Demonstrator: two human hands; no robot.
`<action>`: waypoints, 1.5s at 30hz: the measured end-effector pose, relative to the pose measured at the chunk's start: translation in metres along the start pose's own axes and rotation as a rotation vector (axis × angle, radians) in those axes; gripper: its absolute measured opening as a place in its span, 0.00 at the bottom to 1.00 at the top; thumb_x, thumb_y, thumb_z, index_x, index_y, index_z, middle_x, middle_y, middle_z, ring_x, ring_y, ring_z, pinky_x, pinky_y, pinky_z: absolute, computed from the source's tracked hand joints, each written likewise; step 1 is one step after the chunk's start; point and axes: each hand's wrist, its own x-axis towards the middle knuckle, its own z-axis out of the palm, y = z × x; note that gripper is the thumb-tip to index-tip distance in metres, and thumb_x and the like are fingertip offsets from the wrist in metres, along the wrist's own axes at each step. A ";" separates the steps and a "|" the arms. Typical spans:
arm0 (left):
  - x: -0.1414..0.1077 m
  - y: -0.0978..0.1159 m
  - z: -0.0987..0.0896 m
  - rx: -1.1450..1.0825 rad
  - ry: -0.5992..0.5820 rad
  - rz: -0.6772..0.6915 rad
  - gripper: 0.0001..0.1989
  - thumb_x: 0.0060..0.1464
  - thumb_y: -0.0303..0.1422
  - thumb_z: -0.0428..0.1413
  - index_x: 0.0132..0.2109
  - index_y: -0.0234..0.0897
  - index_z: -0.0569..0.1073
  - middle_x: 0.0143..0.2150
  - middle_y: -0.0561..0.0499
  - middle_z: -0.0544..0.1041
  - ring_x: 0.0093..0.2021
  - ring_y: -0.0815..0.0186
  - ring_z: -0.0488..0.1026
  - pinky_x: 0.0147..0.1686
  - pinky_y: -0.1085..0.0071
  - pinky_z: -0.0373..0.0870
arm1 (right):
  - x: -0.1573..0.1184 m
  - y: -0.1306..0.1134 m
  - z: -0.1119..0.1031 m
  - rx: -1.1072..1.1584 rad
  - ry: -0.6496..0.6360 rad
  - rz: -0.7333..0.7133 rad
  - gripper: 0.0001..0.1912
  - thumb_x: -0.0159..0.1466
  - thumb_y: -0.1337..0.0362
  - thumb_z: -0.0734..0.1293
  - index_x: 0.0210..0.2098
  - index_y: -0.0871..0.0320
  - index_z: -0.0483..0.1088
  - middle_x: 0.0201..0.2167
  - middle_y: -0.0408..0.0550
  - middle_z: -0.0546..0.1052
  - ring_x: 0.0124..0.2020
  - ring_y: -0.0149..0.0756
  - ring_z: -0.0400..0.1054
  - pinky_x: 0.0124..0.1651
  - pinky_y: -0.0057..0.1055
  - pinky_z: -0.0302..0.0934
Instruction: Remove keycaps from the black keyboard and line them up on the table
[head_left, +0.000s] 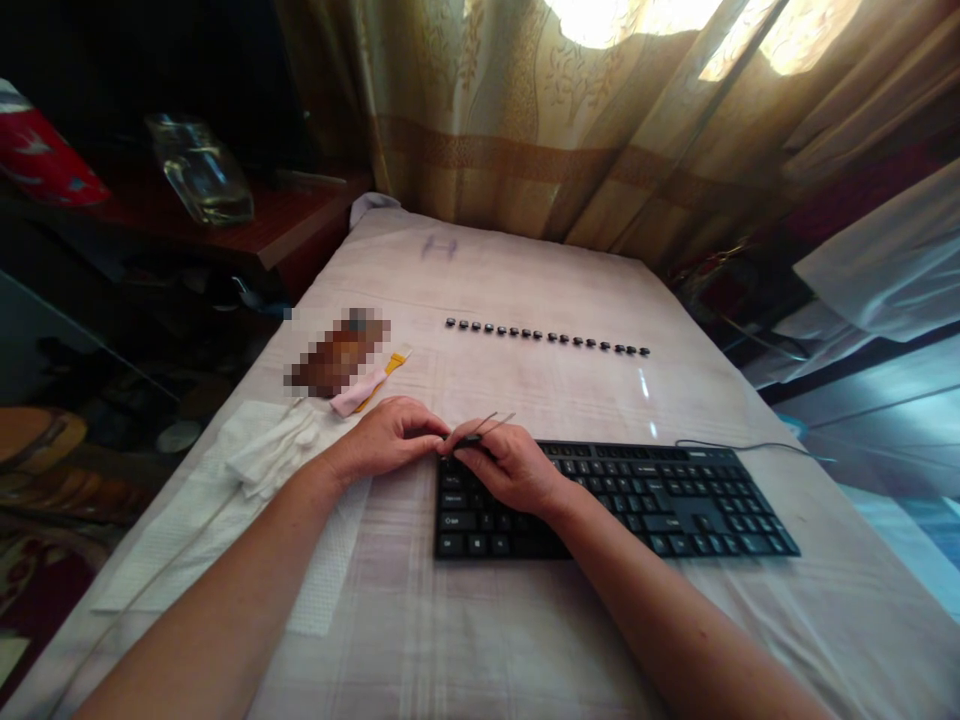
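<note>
A black keyboard [675, 505] lies on the cloth-covered table, its top row of keys partly bare. My right hand [510, 468] is over its upper left part, closed on a keycap puller [496, 424] whose two thin wire prongs stick up past the fingers. At the keyboard's top left corner my left hand [394, 437] is closed in a pinch, its fingertips meeting those of the right. Whatever sits between the left fingertips is hidden. Beyond the keyboard, several small black keycaps [526, 334] stand in a line.
Left of the keyboard lie white paper towels [322, 590] with a crumpled white cloth [277, 450]. Behind them are a yellow-handled brush [394, 362] partly under pink material [358, 392], and a pixelated brown object [337, 355]. A glass jar [202, 175] stands on the side desk.
</note>
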 end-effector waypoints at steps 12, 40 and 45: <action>0.001 0.005 0.000 -0.002 -0.009 -0.032 0.08 0.53 0.34 0.58 0.38 0.40 0.81 0.33 0.52 0.80 0.38 0.64 0.74 0.43 0.70 0.64 | -0.002 -0.001 0.002 -0.003 0.029 -0.030 0.09 0.68 0.67 0.59 0.37 0.56 0.71 0.37 0.47 0.79 0.39 0.33 0.75 0.44 0.29 0.69; 0.001 0.007 0.003 0.019 0.022 -0.107 0.08 0.55 0.34 0.56 0.38 0.40 0.80 0.35 0.51 0.80 0.39 0.64 0.74 0.45 0.70 0.65 | -0.005 0.001 0.000 0.290 0.334 0.267 0.10 0.68 0.58 0.61 0.39 0.56 0.70 0.35 0.47 0.79 0.35 0.33 0.73 0.41 0.32 0.69; 0.000 0.008 0.003 0.022 0.020 -0.116 0.09 0.55 0.35 0.55 0.39 0.39 0.79 0.36 0.51 0.80 0.40 0.63 0.74 0.46 0.68 0.65 | -0.008 -0.002 -0.011 0.355 0.442 0.399 0.11 0.65 0.57 0.62 0.42 0.57 0.66 0.31 0.47 0.79 0.29 0.31 0.72 0.35 0.31 0.68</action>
